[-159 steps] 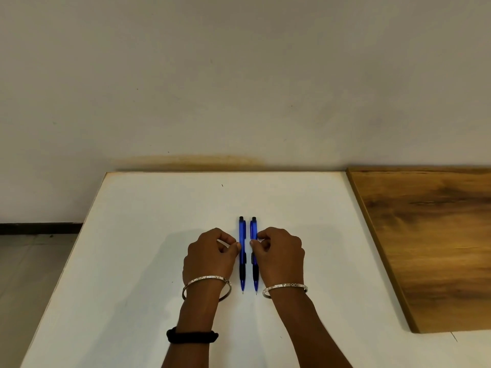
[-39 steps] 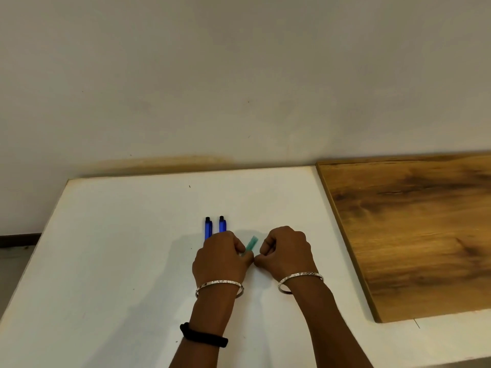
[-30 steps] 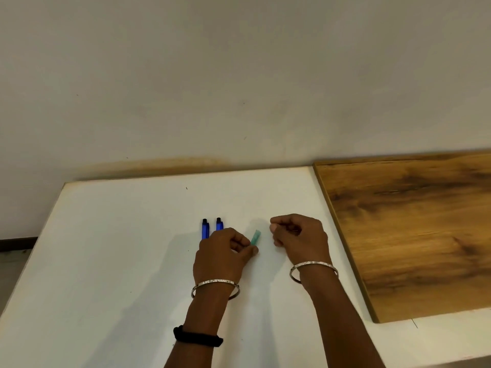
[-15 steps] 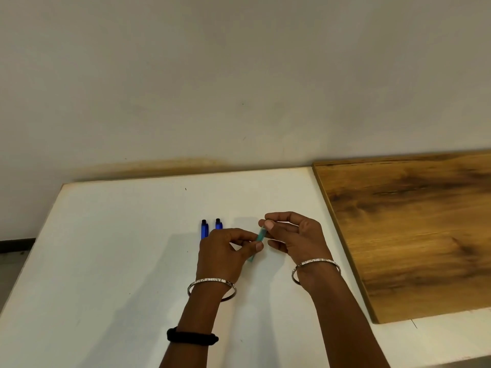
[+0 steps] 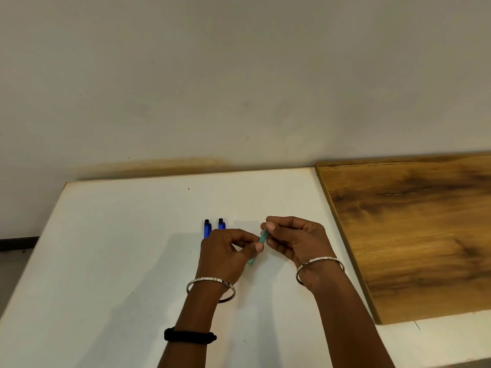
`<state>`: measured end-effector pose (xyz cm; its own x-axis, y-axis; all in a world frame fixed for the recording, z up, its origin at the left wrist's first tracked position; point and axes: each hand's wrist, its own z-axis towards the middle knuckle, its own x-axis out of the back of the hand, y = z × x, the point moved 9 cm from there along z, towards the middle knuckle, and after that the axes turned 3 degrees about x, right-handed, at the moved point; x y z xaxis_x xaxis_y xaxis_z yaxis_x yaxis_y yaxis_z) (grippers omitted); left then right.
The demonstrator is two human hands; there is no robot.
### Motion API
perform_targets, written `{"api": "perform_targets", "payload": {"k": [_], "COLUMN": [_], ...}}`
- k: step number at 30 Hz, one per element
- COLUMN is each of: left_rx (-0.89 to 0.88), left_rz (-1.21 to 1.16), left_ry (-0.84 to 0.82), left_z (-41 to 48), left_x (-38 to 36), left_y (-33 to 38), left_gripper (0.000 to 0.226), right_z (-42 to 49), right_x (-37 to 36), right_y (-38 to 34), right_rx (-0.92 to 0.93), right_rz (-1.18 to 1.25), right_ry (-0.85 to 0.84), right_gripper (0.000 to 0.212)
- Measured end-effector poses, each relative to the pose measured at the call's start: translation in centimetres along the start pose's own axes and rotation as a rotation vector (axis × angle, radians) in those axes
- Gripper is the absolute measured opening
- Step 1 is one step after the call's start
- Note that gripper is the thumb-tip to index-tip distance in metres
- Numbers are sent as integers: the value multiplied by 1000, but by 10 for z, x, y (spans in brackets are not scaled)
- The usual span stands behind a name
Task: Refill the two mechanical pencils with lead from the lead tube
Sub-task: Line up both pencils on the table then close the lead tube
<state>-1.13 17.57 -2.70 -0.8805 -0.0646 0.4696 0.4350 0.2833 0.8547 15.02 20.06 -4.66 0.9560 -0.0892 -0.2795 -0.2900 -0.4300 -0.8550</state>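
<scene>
1. Just above the middle of a white table (image 5: 119, 248), a lead tube (image 5: 261, 238) is held between two hands.
2. The lead tube is seen as a slim, pale teal stick. It is tilted, with its upper end towards the right hand (image 5: 297, 240) and its lower end showing below the left thumb.
3. Its middle is pinched by the left hand (image 5: 225, 256), between the thumb and curled fingers.
4. Its upper end is pinched between the right thumb and forefinger, and the other right fingers are curled in. Whether a cap is on cannot be told.
5. Two blue mechanical pencils (image 5: 207, 228) with black end caps are laid side by side on the table, just beyond the left knuckles. Only their far ends are seen.
6. A silver bangle (image 5: 210, 284) is worn on each wrist, and a black band (image 5: 190, 335) on the left forearm.
7. A wooden board (image 5: 411, 235) is laid over the table's right side.
</scene>
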Motion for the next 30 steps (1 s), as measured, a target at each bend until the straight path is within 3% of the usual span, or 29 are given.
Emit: {"api": "perform_targets", "payload": {"k": [13, 30], "left_rx": [16, 35], "left_rz": [45, 202], "left_ry": [35, 104], "left_z": [-1, -1], "left_x": [4, 13], "left_y": [-5, -9], "left_gripper": [9, 7], "right_z": [-3, 1], "right_x": [1, -8], "right_y": [8, -13], "right_rx": [-92, 210], "right_rz": [-10, -485], "right_ry": [52, 29], "right_gripper": [12, 10]}}
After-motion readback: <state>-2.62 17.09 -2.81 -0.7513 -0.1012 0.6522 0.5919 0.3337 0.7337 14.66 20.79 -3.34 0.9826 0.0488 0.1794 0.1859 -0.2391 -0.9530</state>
